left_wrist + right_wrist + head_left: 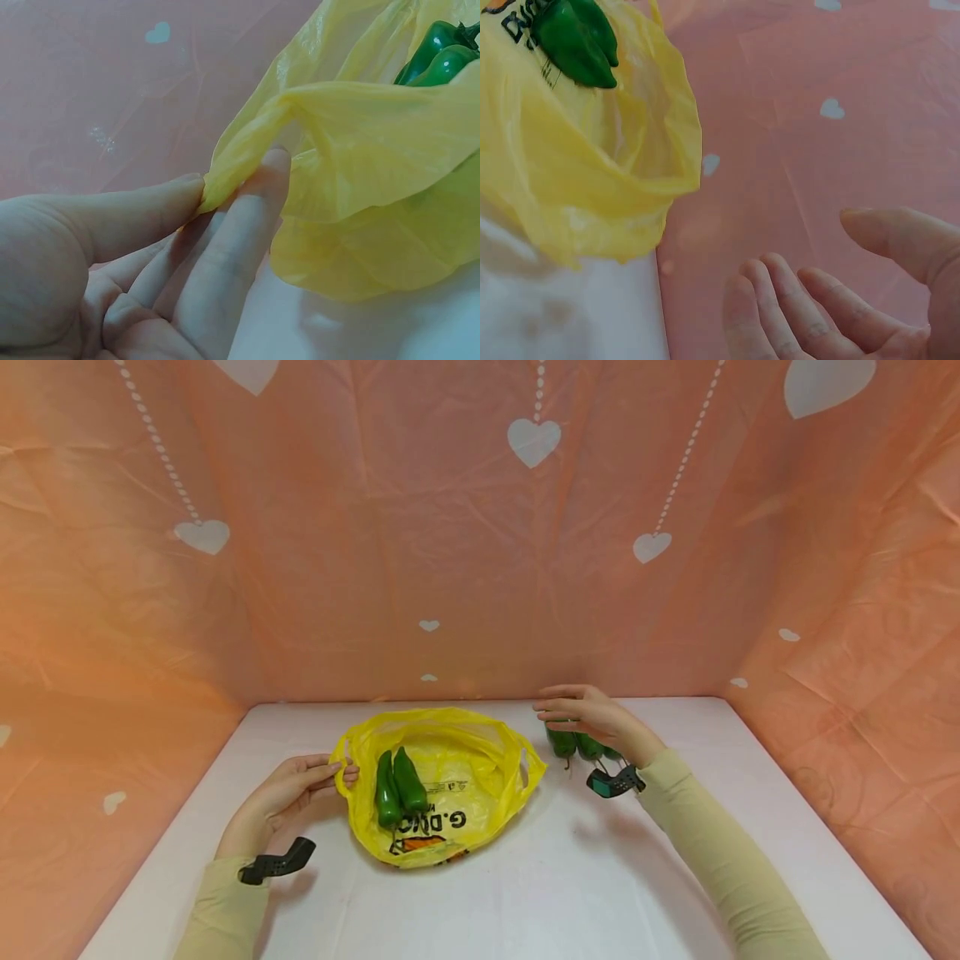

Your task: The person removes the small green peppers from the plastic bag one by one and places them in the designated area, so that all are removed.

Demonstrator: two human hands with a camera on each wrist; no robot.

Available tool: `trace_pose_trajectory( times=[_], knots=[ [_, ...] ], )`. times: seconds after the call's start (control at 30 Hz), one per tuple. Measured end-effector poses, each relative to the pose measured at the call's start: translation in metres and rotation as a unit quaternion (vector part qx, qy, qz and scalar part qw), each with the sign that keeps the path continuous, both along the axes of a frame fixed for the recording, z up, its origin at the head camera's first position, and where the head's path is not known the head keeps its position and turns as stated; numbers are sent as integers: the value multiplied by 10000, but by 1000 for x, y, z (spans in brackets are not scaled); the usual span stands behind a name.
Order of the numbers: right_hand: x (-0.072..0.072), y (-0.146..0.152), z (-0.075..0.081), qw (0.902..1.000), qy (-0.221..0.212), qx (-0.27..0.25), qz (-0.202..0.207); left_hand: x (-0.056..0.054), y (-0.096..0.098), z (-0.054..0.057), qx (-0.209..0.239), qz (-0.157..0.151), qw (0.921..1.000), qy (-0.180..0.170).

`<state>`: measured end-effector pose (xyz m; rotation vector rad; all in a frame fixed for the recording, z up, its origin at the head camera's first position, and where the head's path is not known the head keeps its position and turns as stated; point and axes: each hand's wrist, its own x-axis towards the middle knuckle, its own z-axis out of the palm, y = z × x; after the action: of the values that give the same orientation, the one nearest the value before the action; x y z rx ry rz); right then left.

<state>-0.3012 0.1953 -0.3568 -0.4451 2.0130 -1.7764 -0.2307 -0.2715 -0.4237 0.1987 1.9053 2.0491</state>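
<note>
A yellow plastic bag (480, 827) lies on the table with its mouth spread wide. Two green peppers (409, 781) rest side by side in its left part. My left hand (296, 785) pinches the bag's left handle between thumb and fingers, plain in the left wrist view, where the yellow plastic (247, 142) is bunched at the fingertips. To the right of the bag, my right hand (585, 714) hovers with fingers extended and nothing in its grasp. Below it lie several more green peppers (561, 743), partly hidden by the hand.
The white table (540, 893) has its back edge against an orange-pink sheet (450, 568) with white hearts, which also hangs at both sides. Black wrist cameras (277, 862) sit on both wrists. The bag's right handle (532, 768) stands up near the peppers on the table.
</note>
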Motion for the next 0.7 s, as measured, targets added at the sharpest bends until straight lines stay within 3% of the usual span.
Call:
trace_pose_trajectory(
  times=[0.37,0.7],
  knots=[
    [3,-28,7,9995,-44,-108,303,2,0,1,-21,89,9999,-43],
    [-1,-50,-1,9981,-198,-300,495,1,-2,-1,-79,64,9999,-27]
  ],
)
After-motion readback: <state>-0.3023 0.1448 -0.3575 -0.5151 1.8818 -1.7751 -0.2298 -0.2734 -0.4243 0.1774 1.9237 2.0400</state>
